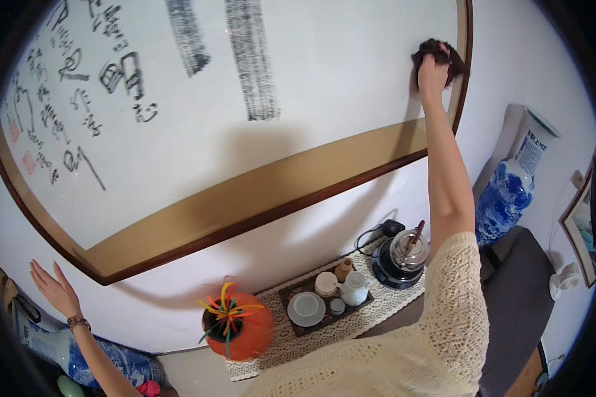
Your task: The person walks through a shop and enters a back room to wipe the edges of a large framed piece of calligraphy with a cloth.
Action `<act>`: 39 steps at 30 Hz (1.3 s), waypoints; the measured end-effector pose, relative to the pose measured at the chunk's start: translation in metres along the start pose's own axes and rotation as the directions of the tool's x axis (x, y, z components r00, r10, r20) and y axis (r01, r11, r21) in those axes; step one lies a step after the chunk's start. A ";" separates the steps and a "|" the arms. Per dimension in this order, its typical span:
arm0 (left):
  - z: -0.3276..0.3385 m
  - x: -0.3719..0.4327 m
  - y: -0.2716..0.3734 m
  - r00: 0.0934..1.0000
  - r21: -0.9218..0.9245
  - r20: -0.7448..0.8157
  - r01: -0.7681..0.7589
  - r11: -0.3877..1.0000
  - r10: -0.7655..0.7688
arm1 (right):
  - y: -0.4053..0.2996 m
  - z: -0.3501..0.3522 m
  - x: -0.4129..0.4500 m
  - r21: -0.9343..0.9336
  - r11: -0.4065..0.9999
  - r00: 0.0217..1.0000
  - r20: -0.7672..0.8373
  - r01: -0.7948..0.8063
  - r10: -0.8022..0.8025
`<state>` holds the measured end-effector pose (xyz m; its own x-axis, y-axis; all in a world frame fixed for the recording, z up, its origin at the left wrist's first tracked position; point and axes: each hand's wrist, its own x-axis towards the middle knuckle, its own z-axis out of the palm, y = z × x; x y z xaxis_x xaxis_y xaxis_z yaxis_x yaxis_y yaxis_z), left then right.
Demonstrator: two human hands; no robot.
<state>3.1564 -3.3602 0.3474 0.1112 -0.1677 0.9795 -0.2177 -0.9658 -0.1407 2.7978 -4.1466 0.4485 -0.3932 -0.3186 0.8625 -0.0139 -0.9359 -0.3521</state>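
Observation:
My right hand [433, 79] reaches up and presses a dark brown cloth [434, 48] against the face of a large framed calligraphy piece [328, 74], close to the right side of its wooden frame [464, 89]. The fingers are partly covered by the bunched cloth. My left hand [57, 290] is held out at the far left with fingers apart and nothing in it, near the frame's lower left corner. Black brush strokes and small red seals mark the white sheet, which has a tan border [258, 191].
Below the frame, a lace runner [288, 350] bears an orange pumpkin-shaped vase [251, 325], a tea tray [298, 333] with a teapot [353, 289], and a glass kettle [408, 250] on a black base. Tall blue-and-white vases [506, 193] stand at both sides. A dark seat [514, 297] lies right.

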 end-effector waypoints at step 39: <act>0.074 0.022 -0.007 0.960 -0.565 0.006 0.235 0.791 -0.281 | -0.280 0.073 -0.190 0.413 0.473 0.035 0.724 0.778 -0.689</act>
<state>3.2319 -3.3718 0.3588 0.1737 0.1097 0.9787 -0.6938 -0.6916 0.2007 2.9437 -3.8348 0.4100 0.6611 0.5249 0.5361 0.0671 -0.7531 0.6545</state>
